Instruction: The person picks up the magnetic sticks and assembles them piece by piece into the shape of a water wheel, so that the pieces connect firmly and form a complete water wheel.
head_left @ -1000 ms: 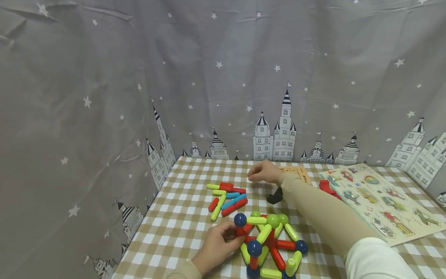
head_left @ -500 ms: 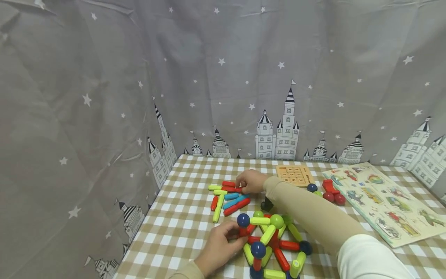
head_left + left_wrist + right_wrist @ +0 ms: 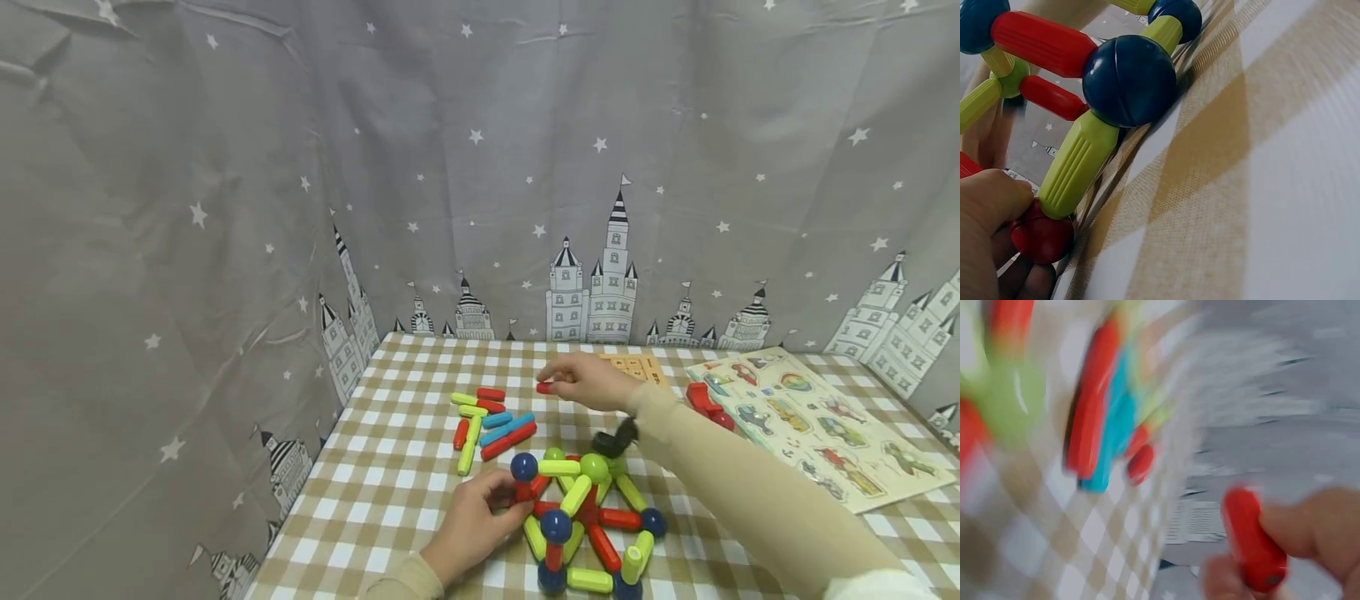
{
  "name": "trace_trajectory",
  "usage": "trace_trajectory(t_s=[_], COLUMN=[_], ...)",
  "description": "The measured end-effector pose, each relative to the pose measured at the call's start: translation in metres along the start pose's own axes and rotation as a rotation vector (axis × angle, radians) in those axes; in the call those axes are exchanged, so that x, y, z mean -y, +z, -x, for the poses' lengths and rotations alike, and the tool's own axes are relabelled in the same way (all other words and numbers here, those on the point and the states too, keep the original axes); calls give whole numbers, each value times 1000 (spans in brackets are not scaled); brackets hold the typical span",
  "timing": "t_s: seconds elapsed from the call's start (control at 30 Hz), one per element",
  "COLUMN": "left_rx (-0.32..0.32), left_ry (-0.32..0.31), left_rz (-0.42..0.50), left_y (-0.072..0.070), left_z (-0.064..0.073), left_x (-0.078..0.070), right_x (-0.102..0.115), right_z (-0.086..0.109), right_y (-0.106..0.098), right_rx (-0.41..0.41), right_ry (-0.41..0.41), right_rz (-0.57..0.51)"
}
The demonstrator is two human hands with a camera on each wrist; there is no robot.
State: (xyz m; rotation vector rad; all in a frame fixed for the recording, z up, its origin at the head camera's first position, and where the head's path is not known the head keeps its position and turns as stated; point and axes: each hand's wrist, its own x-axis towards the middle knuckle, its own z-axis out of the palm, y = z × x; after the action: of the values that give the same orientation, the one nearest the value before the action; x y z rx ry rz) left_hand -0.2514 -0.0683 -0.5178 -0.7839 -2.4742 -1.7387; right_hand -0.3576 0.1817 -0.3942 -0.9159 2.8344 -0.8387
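Observation:
My left hand [image 3: 480, 521] holds the left side of a building-toy frame of coloured rods and balls [image 3: 576, 493], which stands on the checked cloth. In the left wrist view, its thumb and fingers grip a red ball [image 3: 1042, 234] at the lower end of a yellow-green rod [image 3: 1079, 165]. My right hand [image 3: 592, 382] pinches a short red rod [image 3: 1252, 540] between thumb and fingers, raised beyond the frame. To its left lie several loose rods, among them a yellow-green rod [image 3: 470, 446], a long red rod [image 3: 508, 442] and a blue rod [image 3: 497, 421].
A wooden number puzzle [image 3: 637, 367] lies behind the right forearm, partly hidden. At the right are a large picture puzzle board [image 3: 817, 425] and a red toy piece [image 3: 702, 398]. Under the right wrist sits a small black object [image 3: 615, 440]. A grey curtain [image 3: 480, 167] hangs behind the table.
The right hand reached left to the loose rods, took a short red rod and carried it back to the right. The left hand has stayed at the frame.

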Motion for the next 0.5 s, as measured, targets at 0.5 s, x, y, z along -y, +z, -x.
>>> trace_trajectory(t_s=[0.5], left_rx=[-7], left_ry=[-7], left_rz=[-59], left_y=[-7], left_z=[-2], left_x=[2], right_x=[54], right_z=[155], right_y=[49], right_rx=[-436], right_ry=[448], right_rz=[-688])
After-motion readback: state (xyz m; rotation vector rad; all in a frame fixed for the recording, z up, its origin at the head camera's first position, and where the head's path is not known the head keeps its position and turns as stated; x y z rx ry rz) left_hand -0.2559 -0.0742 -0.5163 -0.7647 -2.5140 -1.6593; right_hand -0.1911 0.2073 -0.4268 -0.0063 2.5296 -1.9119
